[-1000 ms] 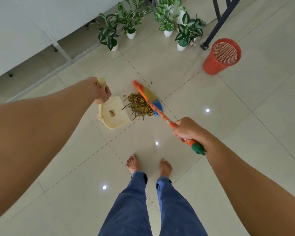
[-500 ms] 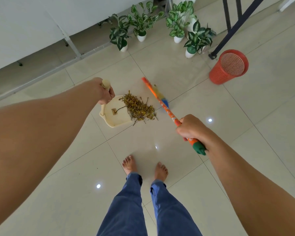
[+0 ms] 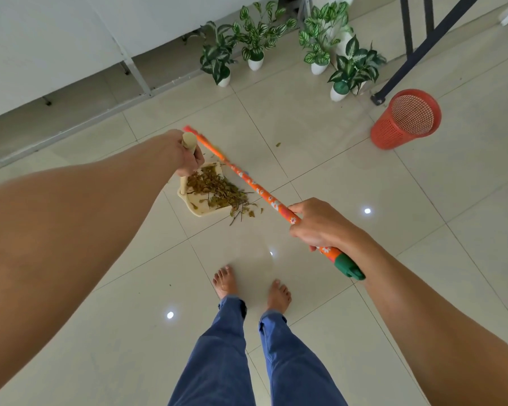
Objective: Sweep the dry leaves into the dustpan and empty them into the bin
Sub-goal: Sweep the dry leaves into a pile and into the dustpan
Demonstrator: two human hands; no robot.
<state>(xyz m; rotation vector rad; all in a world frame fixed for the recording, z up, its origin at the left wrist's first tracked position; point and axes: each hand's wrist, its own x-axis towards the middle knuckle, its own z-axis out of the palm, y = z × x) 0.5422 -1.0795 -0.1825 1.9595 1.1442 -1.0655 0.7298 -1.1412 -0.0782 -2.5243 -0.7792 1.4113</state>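
A cream dustpan (image 3: pixel 199 211) rests on the tiled floor ahead of my feet. My left hand (image 3: pixel 186 155) is closed around the top of its upright handle. Dry brown leaves (image 3: pixel 216 190) lie heaped inside the pan, and a few twigs and leaves (image 3: pixel 242 213) spill past its front lip. My right hand (image 3: pixel 320 227) grips the orange flowered broom handle (image 3: pixel 254 186) near its green end cap. The stick slants up and left across the pan, its far end beside my left hand. The broom's bristles are mostly hidden. The red mesh bin (image 3: pixel 406 118) stands at the upper right.
Several potted green plants (image 3: pixel 255 39) in white pots line the far wall, below a white table edge. A dark metal frame leg (image 3: pixel 379 98) ends just left of the bin. One stray leaf (image 3: pixel 277 145) lies beyond the pan. My bare feet (image 3: pixel 251 285) stand behind it.
The broom has swept left and the leaf pile has gone from the floor beside the dustpan into the pan. The broom's far end now sits beside my left hand.
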